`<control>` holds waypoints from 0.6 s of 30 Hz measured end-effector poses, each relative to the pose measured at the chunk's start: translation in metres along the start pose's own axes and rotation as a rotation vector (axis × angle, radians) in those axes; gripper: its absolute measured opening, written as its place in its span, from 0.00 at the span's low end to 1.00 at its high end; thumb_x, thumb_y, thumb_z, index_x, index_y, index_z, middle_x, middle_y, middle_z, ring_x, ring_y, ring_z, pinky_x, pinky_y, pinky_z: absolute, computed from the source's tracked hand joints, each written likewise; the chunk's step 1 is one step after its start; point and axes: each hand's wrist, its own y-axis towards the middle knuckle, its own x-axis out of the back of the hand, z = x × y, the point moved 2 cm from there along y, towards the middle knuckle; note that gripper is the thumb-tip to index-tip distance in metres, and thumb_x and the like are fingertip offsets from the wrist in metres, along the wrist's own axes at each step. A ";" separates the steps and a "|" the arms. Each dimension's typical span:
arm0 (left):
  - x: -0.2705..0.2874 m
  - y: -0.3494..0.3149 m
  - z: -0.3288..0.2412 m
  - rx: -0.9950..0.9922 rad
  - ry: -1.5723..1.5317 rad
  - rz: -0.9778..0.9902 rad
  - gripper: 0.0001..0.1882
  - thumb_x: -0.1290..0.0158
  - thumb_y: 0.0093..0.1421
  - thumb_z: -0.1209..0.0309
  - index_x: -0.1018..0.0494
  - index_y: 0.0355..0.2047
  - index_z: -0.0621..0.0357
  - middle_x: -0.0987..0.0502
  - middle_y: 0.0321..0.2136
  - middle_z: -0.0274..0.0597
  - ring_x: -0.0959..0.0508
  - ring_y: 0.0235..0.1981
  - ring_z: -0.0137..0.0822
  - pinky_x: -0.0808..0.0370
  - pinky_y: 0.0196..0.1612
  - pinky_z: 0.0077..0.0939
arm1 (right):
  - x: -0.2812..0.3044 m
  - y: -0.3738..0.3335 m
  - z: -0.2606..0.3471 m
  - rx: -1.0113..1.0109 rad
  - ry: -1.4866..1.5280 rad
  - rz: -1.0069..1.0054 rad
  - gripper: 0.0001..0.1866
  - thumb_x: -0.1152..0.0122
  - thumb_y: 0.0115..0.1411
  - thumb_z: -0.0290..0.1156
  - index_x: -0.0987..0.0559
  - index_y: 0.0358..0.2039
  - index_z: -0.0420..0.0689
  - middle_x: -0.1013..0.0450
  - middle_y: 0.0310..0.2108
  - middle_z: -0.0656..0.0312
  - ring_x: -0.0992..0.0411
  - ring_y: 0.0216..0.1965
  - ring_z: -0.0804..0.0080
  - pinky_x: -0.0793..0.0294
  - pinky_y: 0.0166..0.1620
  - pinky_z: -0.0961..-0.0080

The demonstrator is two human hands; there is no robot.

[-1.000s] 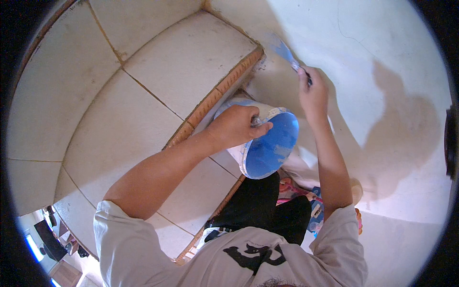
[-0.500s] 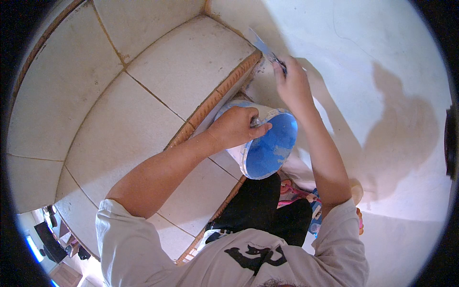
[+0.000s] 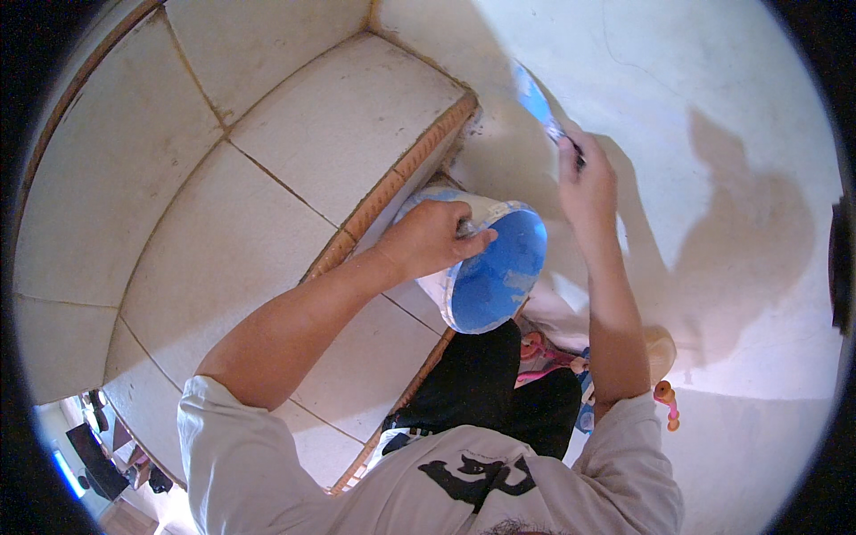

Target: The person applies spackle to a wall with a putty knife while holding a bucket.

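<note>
My left hand grips the rim of a white bucket holding blue paint, tilted toward me over the edge of a tiled step. My right hand is raised above the bucket and closed on the handle of a paintbrush. The brush's blue-coated bristles lie against the pale wall close to the corner where the wall meets the tiles.
Cream tiles with brown edging fill the left. My dark trousers and white printed shirt are below, with colourful footwear by the wall's foot. My shadow falls on the wall at right.
My right hand has moved the brush along the wall near the corner, first left and up, then slightly back. My left hand and the bucket stay almost still.
</note>
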 end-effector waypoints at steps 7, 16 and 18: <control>0.006 -0.002 -0.012 0.034 -0.017 0.032 0.28 0.41 0.61 0.49 0.26 0.24 0.67 0.25 0.18 0.60 0.21 0.22 0.52 0.25 0.30 0.42 | 0.009 -0.013 0.021 0.114 0.024 0.028 0.11 0.45 0.68 0.31 0.24 0.44 0.37 0.25 0.40 0.42 0.25 0.42 0.43 0.26 0.46 0.55; 0.006 -0.002 -0.012 0.022 0.004 0.017 0.29 0.41 0.61 0.48 0.25 0.24 0.68 0.24 0.18 0.62 0.21 0.23 0.56 0.24 0.33 0.45 | -0.068 0.044 0.039 0.225 -0.046 0.103 0.13 0.48 0.68 0.35 0.25 0.39 0.37 0.25 0.37 0.40 0.26 0.42 0.38 0.27 0.45 0.47; 0.005 -0.002 -0.010 0.024 0.005 0.019 0.29 0.41 0.60 0.47 0.25 0.24 0.68 0.24 0.19 0.62 0.21 0.23 0.56 0.24 0.33 0.45 | -0.073 0.048 0.040 0.193 -0.086 0.146 0.12 0.47 0.68 0.35 0.25 0.39 0.37 0.25 0.37 0.39 0.26 0.42 0.38 0.27 0.46 0.46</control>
